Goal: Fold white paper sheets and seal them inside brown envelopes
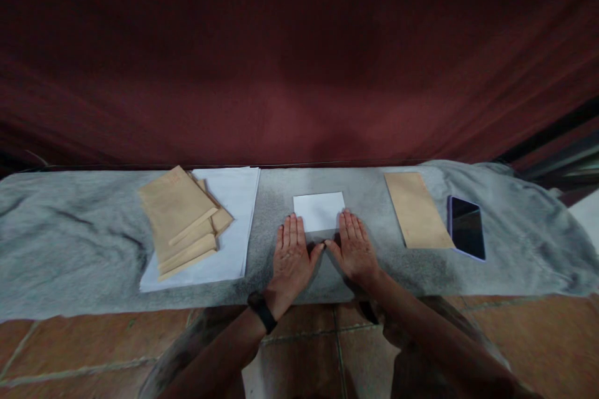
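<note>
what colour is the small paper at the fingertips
White; the small paper shows best in the head view.

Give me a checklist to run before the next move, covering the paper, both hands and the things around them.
1. Small white paper lying on the grey cloth: ok.
2. Left hand at the paper's near left corner, fingers extended: ok.
3. Right hand at its near right corner, fingers extended: ok.
4. Envelope pile squared up: not ok, fanned out on the white sheets.
5. Single envelope apart from the phone: not ok, corner meets phone's edge.
6. Paper's layers: cannot tell.
</note>
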Action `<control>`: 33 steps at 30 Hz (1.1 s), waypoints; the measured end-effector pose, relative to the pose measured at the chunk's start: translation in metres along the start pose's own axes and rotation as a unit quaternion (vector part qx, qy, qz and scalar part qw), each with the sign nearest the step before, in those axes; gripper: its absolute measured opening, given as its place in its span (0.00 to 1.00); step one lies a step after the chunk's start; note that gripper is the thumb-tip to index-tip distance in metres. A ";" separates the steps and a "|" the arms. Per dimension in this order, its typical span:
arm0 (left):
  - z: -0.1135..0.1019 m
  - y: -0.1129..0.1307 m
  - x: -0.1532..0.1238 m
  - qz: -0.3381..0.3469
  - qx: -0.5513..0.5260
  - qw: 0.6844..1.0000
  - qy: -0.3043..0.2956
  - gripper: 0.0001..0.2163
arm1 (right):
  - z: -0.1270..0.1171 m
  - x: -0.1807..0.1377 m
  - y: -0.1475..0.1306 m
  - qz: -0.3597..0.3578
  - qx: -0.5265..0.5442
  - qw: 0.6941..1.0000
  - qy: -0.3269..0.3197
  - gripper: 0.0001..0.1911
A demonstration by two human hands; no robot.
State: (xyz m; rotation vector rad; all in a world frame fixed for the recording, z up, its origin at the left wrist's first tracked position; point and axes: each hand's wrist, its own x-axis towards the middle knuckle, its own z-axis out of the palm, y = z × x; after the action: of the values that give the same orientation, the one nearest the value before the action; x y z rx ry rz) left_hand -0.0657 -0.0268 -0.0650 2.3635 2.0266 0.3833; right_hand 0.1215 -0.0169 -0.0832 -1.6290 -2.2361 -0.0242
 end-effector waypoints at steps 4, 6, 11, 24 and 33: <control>-0.002 -0.001 0.000 -0.006 0.007 1.000 0.003 0.35 | 0.000 -0.001 0.001 0.011 -0.007 1.000 0.011 0.42; -0.004 -0.002 0.000 -0.007 0.005 1.000 0.004 0.34 | -0.001 -0.002 0.001 0.018 -0.003 1.000 0.016 0.42; -0.008 -0.005 0.000 -0.016 -0.002 1.000 0.006 0.31 | -0.001 -0.001 0.000 0.036 0.021 0.999 0.015 0.41; 0.012 0.017 0.027 0.095 -0.078 0.992 0.014 0.33 | -0.012 0.040 -0.028 -0.027 0.141 0.986 -0.087 0.35; 0.014 0.016 0.040 0.057 -0.024 0.997 -0.037 0.31 | 0.005 0.050 -0.023 -0.015 0.103 0.990 -0.092 0.34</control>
State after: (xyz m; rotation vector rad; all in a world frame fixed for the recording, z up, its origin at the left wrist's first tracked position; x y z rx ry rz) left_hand -0.0423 0.0112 -0.0686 2.4336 1.8358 0.3369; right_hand 0.0858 0.0228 -0.0681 -1.5410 -2.3083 0.3525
